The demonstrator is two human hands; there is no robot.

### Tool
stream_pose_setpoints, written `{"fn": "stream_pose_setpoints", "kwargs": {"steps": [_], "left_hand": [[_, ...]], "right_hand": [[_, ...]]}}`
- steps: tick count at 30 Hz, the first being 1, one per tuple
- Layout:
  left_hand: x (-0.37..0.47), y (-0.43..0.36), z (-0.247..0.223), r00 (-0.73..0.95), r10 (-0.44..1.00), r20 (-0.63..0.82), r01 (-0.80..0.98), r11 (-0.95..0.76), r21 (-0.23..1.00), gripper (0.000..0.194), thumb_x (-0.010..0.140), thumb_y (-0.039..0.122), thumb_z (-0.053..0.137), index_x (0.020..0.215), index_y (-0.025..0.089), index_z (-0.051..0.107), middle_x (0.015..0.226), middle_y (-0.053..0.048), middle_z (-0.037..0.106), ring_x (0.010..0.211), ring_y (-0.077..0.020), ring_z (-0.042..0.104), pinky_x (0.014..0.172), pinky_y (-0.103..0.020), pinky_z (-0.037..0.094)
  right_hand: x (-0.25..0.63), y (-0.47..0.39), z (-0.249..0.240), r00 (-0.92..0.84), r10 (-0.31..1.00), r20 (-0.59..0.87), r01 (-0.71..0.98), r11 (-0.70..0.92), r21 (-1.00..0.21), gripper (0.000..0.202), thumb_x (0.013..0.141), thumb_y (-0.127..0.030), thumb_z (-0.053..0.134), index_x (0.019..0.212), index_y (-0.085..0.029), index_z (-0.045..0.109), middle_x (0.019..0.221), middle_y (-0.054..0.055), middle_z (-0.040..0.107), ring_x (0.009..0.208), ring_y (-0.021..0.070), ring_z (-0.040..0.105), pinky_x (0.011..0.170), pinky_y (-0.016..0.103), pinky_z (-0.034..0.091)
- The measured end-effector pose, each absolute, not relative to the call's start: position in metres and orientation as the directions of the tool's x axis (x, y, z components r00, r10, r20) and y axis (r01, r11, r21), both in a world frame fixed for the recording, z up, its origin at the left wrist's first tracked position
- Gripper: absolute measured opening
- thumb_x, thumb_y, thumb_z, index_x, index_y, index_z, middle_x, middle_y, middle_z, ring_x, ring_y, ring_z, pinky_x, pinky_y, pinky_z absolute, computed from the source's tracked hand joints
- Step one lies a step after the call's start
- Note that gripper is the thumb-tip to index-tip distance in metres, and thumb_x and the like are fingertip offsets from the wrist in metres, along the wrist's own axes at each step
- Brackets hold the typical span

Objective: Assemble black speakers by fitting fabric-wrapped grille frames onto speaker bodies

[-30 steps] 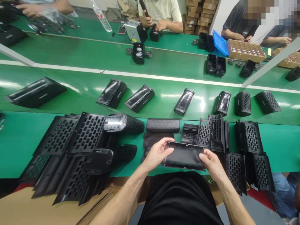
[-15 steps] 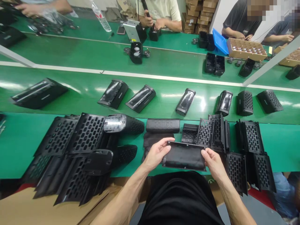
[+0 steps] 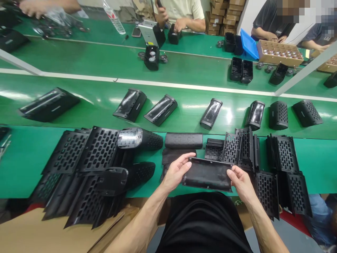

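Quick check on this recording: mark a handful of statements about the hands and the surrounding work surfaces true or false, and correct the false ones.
1. The left hand and right hand hold one black panel between them. True.
2. Both hands grip it at its middle. False: they hold it near its two ends.
3. A clear plastic bottle is on the far bench. True.
4. Perforated parts lie only to the right of the hands. False: slotted panels lie on both sides.
5. A blue tray is beside a compartmented cardboard box. True.
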State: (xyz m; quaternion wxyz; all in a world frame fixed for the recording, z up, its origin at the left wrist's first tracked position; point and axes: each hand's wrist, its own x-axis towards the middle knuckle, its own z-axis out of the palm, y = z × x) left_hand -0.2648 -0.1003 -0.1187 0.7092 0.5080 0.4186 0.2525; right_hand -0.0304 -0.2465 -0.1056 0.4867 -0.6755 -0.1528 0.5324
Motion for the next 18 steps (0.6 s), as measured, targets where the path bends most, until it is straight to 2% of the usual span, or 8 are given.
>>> {"fn": "stream_pose_setpoints", "kwargs": {"steps": [3,6,10,15,18], "left_hand": [[-0.269,-0.099,-0.121,0.568,0.753,-0.334,-0.004,0.408,0.913,0.057,0.082,0.043,0.081,0.132,0.019,0.069,0.121,-0.013,0.072,0.106,-0.0237,0.068,0.094,-0.032,0.052],[-0.272,-0.099,-0.123,0.592,0.742,-0.313,-0.039,0.415,0.909,0.057,0.082,0.04,0.081,0.134,0.02,0.068,0.133,-0.013,0.069,0.122,-0.0272,0.064,0.106,-0.036,0.049],[-0.273,-0.098,-0.125,0.599,0.746,-0.289,-0.037,0.386,0.922,0.056,0.087,0.039,0.078,0.138,0.02,0.066,0.139,-0.014,0.067,0.129,-0.0286,0.061,0.113,-0.039,0.045],[-0.274,-0.098,-0.124,0.592,0.754,-0.283,0.008,0.346,0.938,0.057,0.09,0.041,0.075,0.141,0.018,0.064,0.143,-0.015,0.065,0.128,-0.0294,0.062,0.111,-0.042,0.047],[-0.273,-0.098,-0.124,0.595,0.758,-0.268,-0.035,0.358,0.933,0.057,0.089,0.041,0.077,0.14,0.019,0.065,0.146,-0.015,0.063,0.135,-0.0306,0.058,0.117,-0.042,0.043]], "right_hand": [[-0.03,-0.248,-0.108,0.383,0.731,-0.565,-0.324,-0.467,-0.823,0.053,0.074,-0.065,0.084,0.077,-0.021,0.056,0.065,-0.005,0.048,0.053,0.0083,0.04,0.049,0.019,0.035],[-0.03,-0.249,-0.109,0.388,0.73,-0.563,-0.331,-0.46,-0.824,0.052,0.072,-0.064,0.086,0.079,-0.021,0.057,0.064,-0.006,0.046,0.053,0.0087,0.039,0.049,0.019,0.035],[-0.029,-0.249,-0.106,0.405,0.741,-0.535,-0.291,-0.45,-0.844,0.051,0.075,-0.065,0.084,0.079,-0.021,0.058,0.064,-0.006,0.045,0.056,0.0097,0.039,0.051,0.02,0.036],[-0.028,-0.249,-0.1,0.39,0.771,-0.503,-0.276,-0.423,-0.863,0.049,0.076,-0.062,0.084,0.076,-0.022,0.057,0.066,-0.005,0.046,0.059,0.0111,0.039,0.054,0.021,0.037],[-0.029,-0.247,-0.098,0.387,0.781,-0.49,-0.286,-0.404,-0.869,0.048,0.076,-0.06,0.086,0.075,-0.021,0.057,0.066,-0.005,0.046,0.059,0.0106,0.037,0.053,0.021,0.035]]}}
